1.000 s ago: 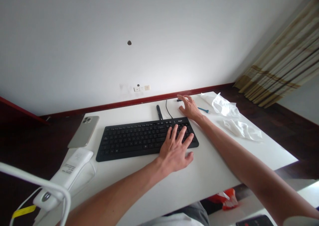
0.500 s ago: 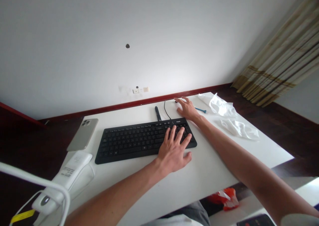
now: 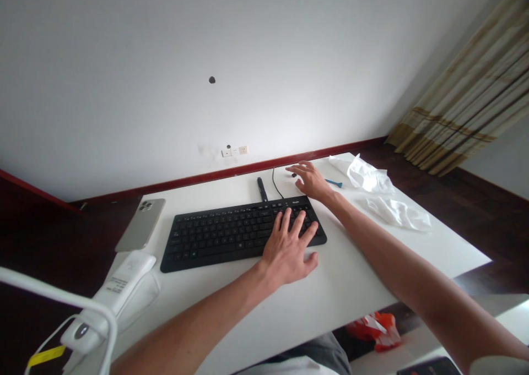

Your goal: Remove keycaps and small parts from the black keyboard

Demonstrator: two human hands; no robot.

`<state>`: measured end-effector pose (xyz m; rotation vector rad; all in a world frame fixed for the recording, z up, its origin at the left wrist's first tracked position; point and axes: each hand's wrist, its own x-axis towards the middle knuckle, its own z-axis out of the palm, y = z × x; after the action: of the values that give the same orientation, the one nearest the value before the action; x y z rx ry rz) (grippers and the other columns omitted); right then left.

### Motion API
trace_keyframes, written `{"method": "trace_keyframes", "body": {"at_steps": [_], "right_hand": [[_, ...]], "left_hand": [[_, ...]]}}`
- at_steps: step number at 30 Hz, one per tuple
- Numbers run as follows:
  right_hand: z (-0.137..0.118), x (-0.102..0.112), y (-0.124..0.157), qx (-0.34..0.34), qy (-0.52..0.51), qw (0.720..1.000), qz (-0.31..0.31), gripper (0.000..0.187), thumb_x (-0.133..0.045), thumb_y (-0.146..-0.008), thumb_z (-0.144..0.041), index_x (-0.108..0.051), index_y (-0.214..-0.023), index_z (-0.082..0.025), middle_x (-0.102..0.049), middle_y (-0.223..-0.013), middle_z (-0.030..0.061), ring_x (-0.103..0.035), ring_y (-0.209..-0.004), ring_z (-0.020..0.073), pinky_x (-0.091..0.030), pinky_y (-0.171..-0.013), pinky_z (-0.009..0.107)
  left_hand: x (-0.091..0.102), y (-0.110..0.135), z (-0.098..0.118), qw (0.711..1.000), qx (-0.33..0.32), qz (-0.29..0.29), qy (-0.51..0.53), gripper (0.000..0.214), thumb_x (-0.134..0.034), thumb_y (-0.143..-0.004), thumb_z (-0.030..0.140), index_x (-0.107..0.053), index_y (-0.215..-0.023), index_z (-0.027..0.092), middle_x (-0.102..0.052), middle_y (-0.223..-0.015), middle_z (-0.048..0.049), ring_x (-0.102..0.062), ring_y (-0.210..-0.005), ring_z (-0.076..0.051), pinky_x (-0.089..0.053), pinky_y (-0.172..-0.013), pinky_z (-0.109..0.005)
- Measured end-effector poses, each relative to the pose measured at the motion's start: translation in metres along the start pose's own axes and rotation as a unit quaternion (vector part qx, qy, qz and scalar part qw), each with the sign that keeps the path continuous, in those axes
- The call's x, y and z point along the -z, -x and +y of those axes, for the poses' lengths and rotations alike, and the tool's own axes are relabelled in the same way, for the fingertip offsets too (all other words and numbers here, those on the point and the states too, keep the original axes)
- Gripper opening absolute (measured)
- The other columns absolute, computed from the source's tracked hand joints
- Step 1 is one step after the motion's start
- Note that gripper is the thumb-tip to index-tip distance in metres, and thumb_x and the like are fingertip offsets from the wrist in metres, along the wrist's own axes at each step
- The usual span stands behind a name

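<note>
A black keyboard (image 3: 223,237) lies on the white table, with a thin black cable (image 3: 276,183) running from its back edge. My left hand (image 3: 287,248) rests over its right end, fingers spread across the number keys. Beyond the keyboard's back right corner, my right hand (image 3: 312,181) hovers or lies low on the table with fingers apart. A small dark object (image 3: 293,175) shows beside its fingertips; I cannot make out its kind. Behind my right hand lies a slim blue tool (image 3: 334,183), partly hidden. A black pen-like stick (image 3: 262,190) lies behind the keyboard.
A phone (image 3: 142,224) lies face down at the table's left edge. In front of it is a white power strip (image 3: 111,298) with a white cord (image 3: 61,292). Crumpled clear plastic (image 3: 370,177) lies at the right. A red bag (image 3: 378,330) shows below the table (image 3: 339,287).
My right hand has shifted slightly, and the small dark object shows more clearly below its fingers. My left hand stays on the keyboard. The view has moved a little.
</note>
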<state>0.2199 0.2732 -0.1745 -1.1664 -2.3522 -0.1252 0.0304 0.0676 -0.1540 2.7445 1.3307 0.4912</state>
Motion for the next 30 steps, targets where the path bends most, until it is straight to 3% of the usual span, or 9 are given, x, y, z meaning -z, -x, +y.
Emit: {"method": "trace_keyframes", "body": {"at_steps": [4, 9, 13, 19, 24, 30], "right_hand": [[0.000, 0.000, 0.000, 0.004, -0.021, 0.999, -0.031, 0.051, -0.056, -0.085, -0.006, -0.071, -0.132, -0.019, -0.074, -0.128, 0.0096, -0.054, -0.129, 0.0344, -0.048, -0.107, 0.051], [-0.002, 0.007, -0.001, -0.024, -0.053, 0.997, -0.044, 0.036, -0.057, -0.090, -0.012, -0.077, -0.120, -0.018, -0.079, -0.108, 0.0117, -0.066, -0.109, 0.0317, -0.055, -0.096, 0.045], [-0.003, 0.014, -0.001, -0.004, -0.053, 0.998, -0.031, 0.037, -0.062, -0.090, -0.017, -0.074, -0.125, -0.019, -0.076, -0.121, 0.0128, -0.066, -0.111, 0.0328, -0.055, -0.098, 0.047], [0.007, 0.028, 0.005, 0.028, -0.025, 0.998, -0.057, 0.051, -0.059, -0.082, -0.005, -0.073, -0.128, -0.023, -0.072, -0.131, 0.0089, -0.064, -0.121, 0.0319, -0.052, -0.105, 0.048], [0.019, 0.035, 0.011, -0.038, -0.044, 0.994, -0.098, 0.040, -0.060, -0.086, -0.010, -0.074, -0.122, -0.022, -0.075, -0.122, 0.0088, -0.073, -0.101, 0.0272, -0.058, -0.090, 0.041], [0.018, 0.031, 0.009, -0.038, -0.061, 0.992, -0.100, 0.038, -0.053, -0.089, -0.004, -0.078, -0.113, -0.019, -0.076, -0.114, 0.0104, -0.074, -0.094, 0.0247, -0.058, -0.088, 0.037]], "left_hand": [[-0.001, 0.000, 0.000, 1.000, 0.001, 0.004, 0.001, 0.068, -0.055, -0.096, 0.053, -0.043, -0.157, 0.026, -0.037, -0.166, -0.0118, -0.027, -0.154, -0.041, -0.026, -0.125, -0.060], [-0.003, 0.001, 0.000, 1.000, -0.002, 0.009, 0.001, 0.067, -0.055, -0.097, 0.052, -0.044, -0.157, 0.026, -0.038, -0.165, -0.0117, -0.028, -0.153, -0.042, -0.027, -0.124, -0.061], [-0.002, 0.000, 0.000, 1.000, -0.001, 0.009, 0.005, 0.066, -0.055, -0.096, 0.052, -0.045, -0.156, 0.026, -0.038, -0.165, -0.0117, -0.028, -0.153, -0.042, -0.027, -0.125, -0.061], [-0.002, -0.001, -0.001, 1.000, 0.000, 0.006, 0.006, 0.067, -0.055, -0.096, 0.053, -0.045, -0.156, 0.027, -0.039, -0.164, -0.0116, -0.032, -0.151, -0.042, -0.026, -0.125, -0.060], [-0.001, -0.001, -0.001, 1.000, 0.003, 0.008, 0.009, 0.065, -0.055, -0.096, 0.053, -0.045, -0.156, 0.027, -0.039, -0.164, -0.0104, -0.030, -0.153, -0.040, -0.026, -0.125, -0.060], [-0.001, 0.000, -0.001, 1.000, 0.004, 0.002, 0.010, 0.064, -0.053, -0.098, 0.052, -0.044, -0.157, 0.027, -0.038, -0.165, -0.0103, -0.028, -0.154, -0.040, -0.026, -0.126, -0.060]]}}
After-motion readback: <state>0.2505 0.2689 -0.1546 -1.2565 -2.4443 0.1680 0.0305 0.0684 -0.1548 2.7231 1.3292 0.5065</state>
